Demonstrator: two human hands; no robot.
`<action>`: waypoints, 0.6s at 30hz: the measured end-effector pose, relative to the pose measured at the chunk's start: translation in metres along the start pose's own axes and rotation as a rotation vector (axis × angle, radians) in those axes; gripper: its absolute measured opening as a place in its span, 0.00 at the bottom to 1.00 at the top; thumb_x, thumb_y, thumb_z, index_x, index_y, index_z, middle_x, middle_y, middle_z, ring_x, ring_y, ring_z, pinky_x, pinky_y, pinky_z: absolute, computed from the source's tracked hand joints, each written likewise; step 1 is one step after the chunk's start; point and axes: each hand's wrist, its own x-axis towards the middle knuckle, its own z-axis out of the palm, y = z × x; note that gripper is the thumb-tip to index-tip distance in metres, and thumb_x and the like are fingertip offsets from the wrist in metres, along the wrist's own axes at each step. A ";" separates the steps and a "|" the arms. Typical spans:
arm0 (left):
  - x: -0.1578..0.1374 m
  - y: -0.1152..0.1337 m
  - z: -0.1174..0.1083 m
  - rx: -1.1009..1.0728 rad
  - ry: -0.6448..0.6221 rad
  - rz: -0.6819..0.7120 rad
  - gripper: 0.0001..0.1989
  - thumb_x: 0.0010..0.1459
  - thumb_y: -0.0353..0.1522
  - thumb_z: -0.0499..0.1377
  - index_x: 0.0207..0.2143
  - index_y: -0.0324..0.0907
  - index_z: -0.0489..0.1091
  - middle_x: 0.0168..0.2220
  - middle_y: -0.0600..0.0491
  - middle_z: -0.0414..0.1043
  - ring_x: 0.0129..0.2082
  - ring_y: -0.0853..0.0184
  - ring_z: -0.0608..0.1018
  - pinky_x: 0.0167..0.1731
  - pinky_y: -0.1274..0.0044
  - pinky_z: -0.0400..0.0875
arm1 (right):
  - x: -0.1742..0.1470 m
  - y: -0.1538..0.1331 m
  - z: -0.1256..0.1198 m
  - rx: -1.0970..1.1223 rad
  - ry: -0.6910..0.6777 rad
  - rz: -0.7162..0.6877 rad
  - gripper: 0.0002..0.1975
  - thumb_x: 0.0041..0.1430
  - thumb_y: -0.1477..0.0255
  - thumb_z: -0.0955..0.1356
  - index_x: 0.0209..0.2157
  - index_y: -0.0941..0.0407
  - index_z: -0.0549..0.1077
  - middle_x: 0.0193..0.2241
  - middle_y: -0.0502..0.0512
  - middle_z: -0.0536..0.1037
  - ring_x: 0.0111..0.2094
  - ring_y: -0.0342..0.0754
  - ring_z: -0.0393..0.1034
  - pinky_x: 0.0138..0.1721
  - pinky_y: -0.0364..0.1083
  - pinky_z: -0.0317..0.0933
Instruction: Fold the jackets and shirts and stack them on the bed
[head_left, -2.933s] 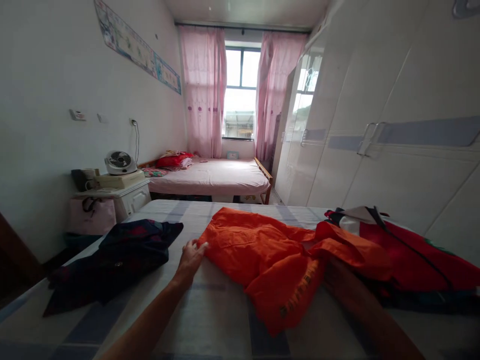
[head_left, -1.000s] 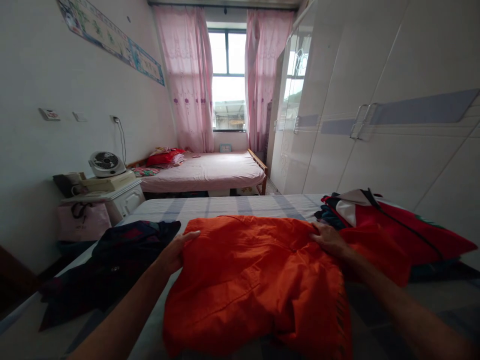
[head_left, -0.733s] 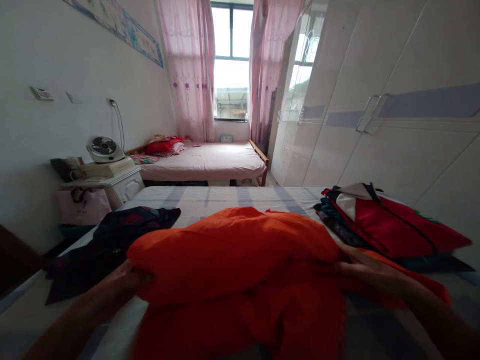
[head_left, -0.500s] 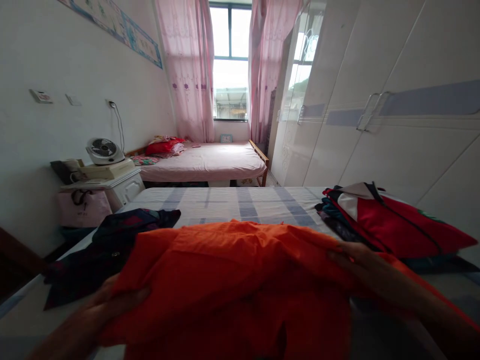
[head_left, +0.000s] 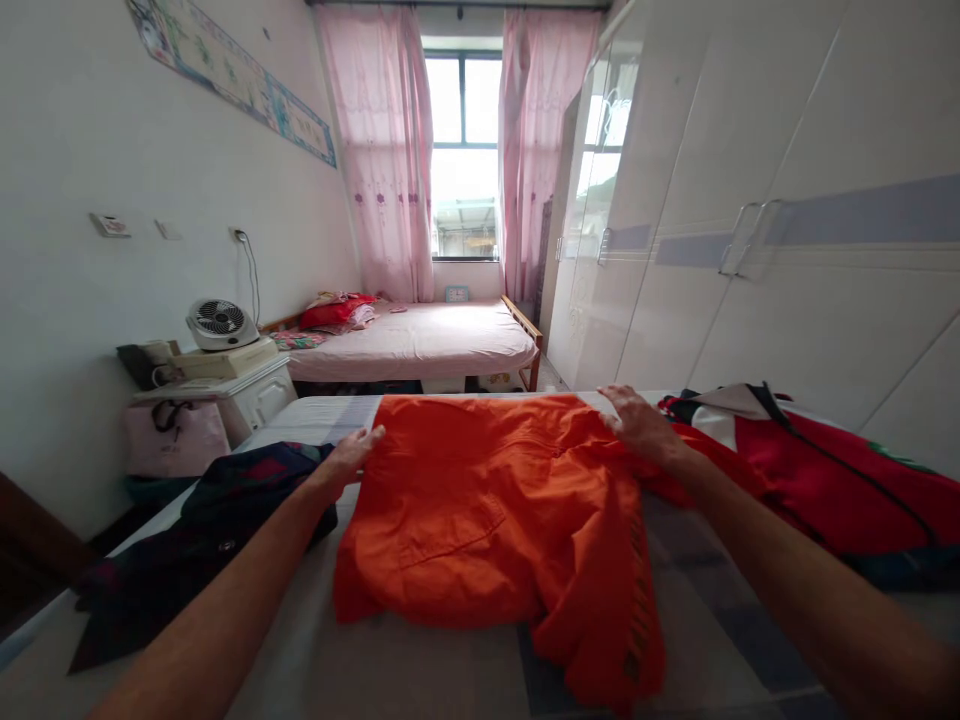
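Note:
An orange long-sleeved top [head_left: 457, 490], a shirt or light jacket, lies spread on the bed in front of me, with some wrinkles. One part with dark marks hangs toward me at the lower right, and another runs right beneath my right forearm. At the top's far left edge is my left hand [head_left: 352, 455], its fingers stretched out against the cloth. My right hand [head_left: 637, 425] rests by the far right corner, fingers apart and touching the fabric.
Dark patterned clothing [head_left: 217, 510] lies to the left on the striped bed sheet [head_left: 420, 670]. A folded red garment [head_left: 832, 470] tops a pile on the right, beside the white wardrobe [head_left: 795, 320]. A nightstand [head_left: 259, 395] with a fan [head_left: 221, 322] stands left; another bed [head_left: 427, 340] is beyond.
The orange top has come down from being held up in both hands and now lies flat on the bed. Both hands have moved forward and their fingers have loosened.

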 end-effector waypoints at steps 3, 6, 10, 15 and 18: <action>-0.010 -0.038 0.003 -0.011 -0.079 -0.102 0.27 0.37 0.49 0.66 0.30 0.35 0.72 0.28 0.46 0.77 0.35 0.55 0.79 0.31 0.71 0.73 | -0.058 0.002 0.016 0.101 -0.079 -0.097 0.22 0.61 0.69 0.58 0.55 0.56 0.64 0.56 0.61 0.66 0.56 0.53 0.62 0.53 0.53 0.60; -0.028 -0.050 -0.002 -0.129 -0.226 -0.217 0.26 0.38 0.48 0.66 0.30 0.34 0.73 0.30 0.44 0.78 0.35 0.55 0.79 0.35 0.71 0.74 | -0.116 0.009 0.021 0.134 -0.107 -0.088 0.23 0.60 0.72 0.57 0.56 0.54 0.64 0.56 0.58 0.67 0.57 0.52 0.61 0.55 0.53 0.60; -0.060 -0.045 -0.010 -0.405 -0.478 -0.423 0.26 0.44 0.44 0.66 0.41 0.35 0.73 0.41 0.41 0.77 0.44 0.53 0.78 0.44 0.69 0.73 | -0.170 0.015 0.025 0.095 -0.076 -0.187 0.35 0.51 0.82 0.57 0.61 0.49 0.57 0.62 0.54 0.60 0.59 0.50 0.58 0.55 0.51 0.60; -0.096 -0.055 -0.011 -0.536 -0.557 -0.509 0.29 0.48 0.42 0.65 0.50 0.37 0.68 0.48 0.43 0.74 0.50 0.53 0.74 0.49 0.68 0.71 | -0.190 -0.008 0.027 0.054 -0.060 -0.428 0.36 0.55 0.81 0.60 0.63 0.44 0.52 0.63 0.53 0.55 0.58 0.49 0.60 0.53 0.45 0.61; -0.104 -0.055 -0.001 -0.538 -0.528 -0.489 0.26 0.48 0.40 0.65 0.48 0.39 0.68 0.47 0.44 0.75 0.50 0.55 0.75 0.48 0.70 0.71 | -0.178 -0.031 0.022 0.111 -0.095 -0.501 0.28 0.56 0.79 0.62 0.58 0.45 0.63 0.56 0.54 0.68 0.52 0.48 0.68 0.49 0.43 0.64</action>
